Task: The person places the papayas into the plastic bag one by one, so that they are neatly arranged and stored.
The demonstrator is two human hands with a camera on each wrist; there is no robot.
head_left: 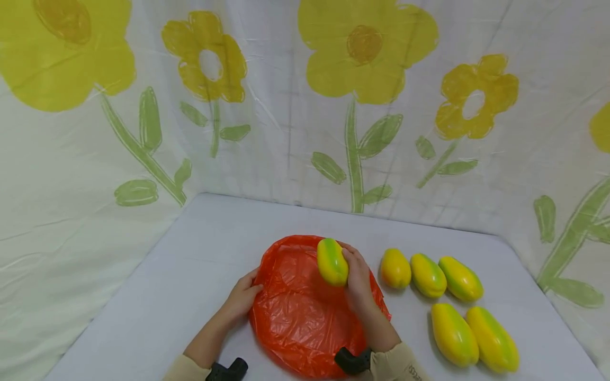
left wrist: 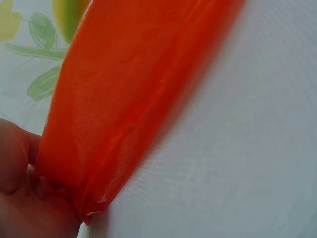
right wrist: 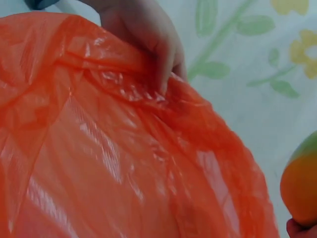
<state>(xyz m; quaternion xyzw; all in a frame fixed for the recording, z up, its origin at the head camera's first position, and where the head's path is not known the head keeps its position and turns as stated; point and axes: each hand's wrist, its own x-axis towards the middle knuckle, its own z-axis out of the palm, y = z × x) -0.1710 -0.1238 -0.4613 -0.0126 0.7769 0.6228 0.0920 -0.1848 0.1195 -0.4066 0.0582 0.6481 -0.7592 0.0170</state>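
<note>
A red plastic bag (head_left: pixel 305 312) lies on the table with its mouth spread wide in a round shape. My left hand (head_left: pixel 242 297) pinches the bag's left rim; in the left wrist view the thumb and fingers of that hand (left wrist: pixel 25 183) close on the film. Over the far right part of the mouth, my right hand (head_left: pixel 356 275) holds a yellow papaya (head_left: pixel 332 263) with a green stripe. In the right wrist view, just a fingertip shows beneath the papaya (right wrist: pixel 302 186) at the right edge, while the left hand (right wrist: pixel 148 34) is across the bag.
To the right of the bag, several more papayas lie on the white table (head_left: pixel 190 254): a back row with an orange-yellow papaya (head_left: pixel 395 269), and a nearer pair with one papaya (head_left: pixel 455 334) on its left. A flower-printed curtain (head_left: pixel 276 148) hangs behind the table.
</note>
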